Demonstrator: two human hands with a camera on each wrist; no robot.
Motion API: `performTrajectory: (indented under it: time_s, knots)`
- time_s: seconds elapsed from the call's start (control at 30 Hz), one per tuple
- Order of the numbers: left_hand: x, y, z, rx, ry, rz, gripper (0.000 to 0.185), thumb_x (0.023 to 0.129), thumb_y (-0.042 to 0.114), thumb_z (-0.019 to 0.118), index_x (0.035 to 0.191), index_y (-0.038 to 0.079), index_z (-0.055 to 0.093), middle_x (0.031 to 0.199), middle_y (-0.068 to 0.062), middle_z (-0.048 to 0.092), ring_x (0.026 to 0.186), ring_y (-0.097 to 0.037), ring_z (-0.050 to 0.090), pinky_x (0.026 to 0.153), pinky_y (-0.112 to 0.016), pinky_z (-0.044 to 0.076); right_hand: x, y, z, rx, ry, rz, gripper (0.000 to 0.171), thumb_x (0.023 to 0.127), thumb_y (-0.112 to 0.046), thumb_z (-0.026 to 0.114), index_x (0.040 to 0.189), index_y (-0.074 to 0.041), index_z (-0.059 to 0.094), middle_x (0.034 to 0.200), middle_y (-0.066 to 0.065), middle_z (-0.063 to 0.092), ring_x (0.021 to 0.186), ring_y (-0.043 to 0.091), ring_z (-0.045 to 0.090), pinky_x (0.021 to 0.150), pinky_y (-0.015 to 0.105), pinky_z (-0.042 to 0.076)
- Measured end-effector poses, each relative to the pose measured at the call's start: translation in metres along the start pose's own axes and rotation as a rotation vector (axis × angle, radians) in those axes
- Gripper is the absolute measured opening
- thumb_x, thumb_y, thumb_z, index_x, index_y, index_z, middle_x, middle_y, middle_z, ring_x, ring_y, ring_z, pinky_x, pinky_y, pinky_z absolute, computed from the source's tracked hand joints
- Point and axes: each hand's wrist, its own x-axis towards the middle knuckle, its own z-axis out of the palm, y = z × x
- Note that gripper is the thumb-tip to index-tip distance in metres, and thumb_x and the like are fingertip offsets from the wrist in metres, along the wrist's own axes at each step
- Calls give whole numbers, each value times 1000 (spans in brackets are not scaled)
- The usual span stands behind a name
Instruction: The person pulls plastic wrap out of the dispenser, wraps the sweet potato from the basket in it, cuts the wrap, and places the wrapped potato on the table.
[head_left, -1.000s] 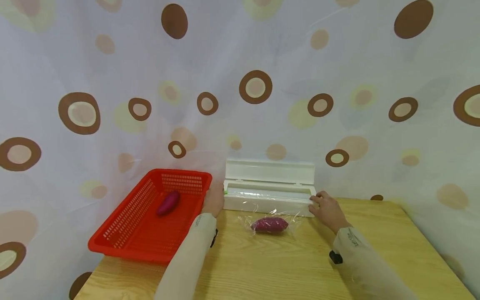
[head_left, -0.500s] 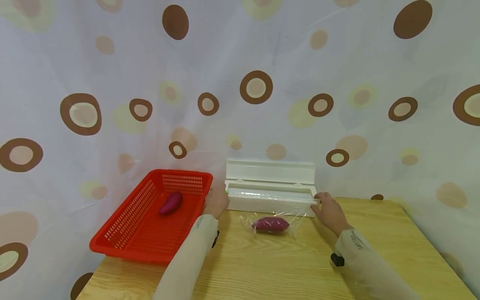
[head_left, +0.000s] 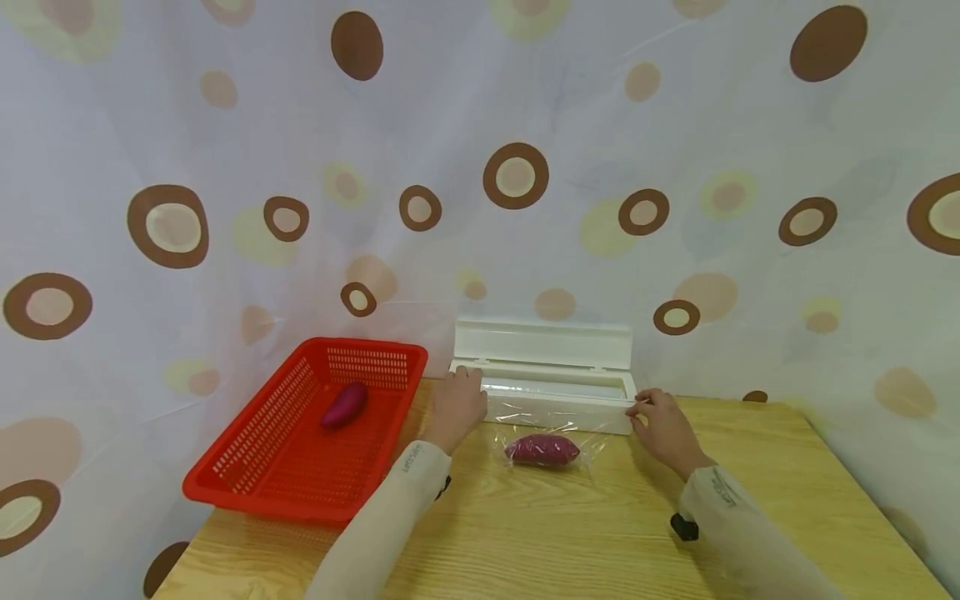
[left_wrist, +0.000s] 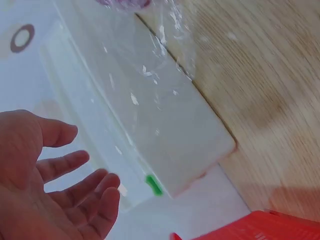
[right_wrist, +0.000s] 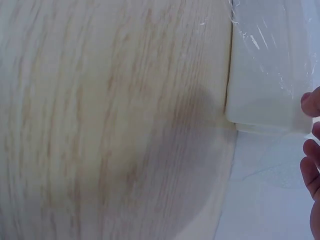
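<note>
A white cling film box [head_left: 558,412] lies along the back of the table with its lid [head_left: 543,343] raised. Clear film hangs over its front, and a purple sweet potato [head_left: 542,450] lies in that film just before the box. My left hand [head_left: 457,408] is over the box's left end, fingers spread and slightly bent with nothing in them; a green slider [left_wrist: 154,185] shows near its fingertips in the left wrist view. At the right end, the thumb and forefinger of my right hand [head_left: 663,429] pinch the box's front corner, the other fingers loosely bent.
A red plastic basket [head_left: 300,510] stands at the left of the wooden table [head_left: 525,542], with another purple sweet potato [head_left: 345,406] inside. Behind the table hangs a patterned curtain [head_left: 450,100], close to the raised lid.
My left hand has moved right, from beside the box's left end to over it. The right hand stays at the right corner. The wrapped sweet potato has not moved on the table.
</note>
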Motion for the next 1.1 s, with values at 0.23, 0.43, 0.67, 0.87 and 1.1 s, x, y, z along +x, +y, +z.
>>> performTrajectory:
  time_s: [0.23, 0.43, 0.67, 0.87, 1.1]
  knots:
    - [-16, 22, 5, -58, -135, 270, 22, 95, 27, 54, 110, 12, 63, 98, -4, 59, 87, -19, 56, 72, -32, 49, 1, -20, -3, 15, 15, -66, 24, 78, 7, 56, 93, -1, 73, 103, 19, 58, 94, 39, 50, 79, 52, 43]
    - [-27, 31, 23, -136, -202, 386, 29, 95, 32, 56, 116, 14, 61, 104, -2, 59, 93, -16, 57, 82, -29, 48, 0, -49, 6, 69, -54, -141, 14, 83, 1, 63, 94, -3, 71, 97, 9, 58, 88, 27, 53, 78, 45, 47]
    - [-35, 34, 42, -229, -241, 371, 37, 93, 40, 58, 121, 17, 59, 108, 2, 56, 94, -10, 54, 84, -28, 47, -3, -76, 18, 90, -229, -99, 21, 89, -16, 65, 106, -5, 67, 102, 5, 57, 94, 23, 57, 82, 43, 49]
    - [-40, 39, 48, -192, -197, 369, 50, 87, 38, 67, 131, 19, 54, 121, -2, 54, 109, -17, 52, 94, -34, 43, -2, -89, 30, 101, -304, -86, 45, 84, -24, 72, 120, -2, 58, 115, 12, 55, 105, 29, 55, 91, 45, 45]
    - [-41, 45, 58, -127, -139, 320, 56, 82, 30, 74, 132, 16, 51, 116, -7, 54, 106, -22, 51, 91, -38, 44, -1, -98, 38, 133, -275, -46, 46, 80, -16, 75, 118, 0, 54, 114, 15, 56, 104, 31, 57, 90, 46, 46]
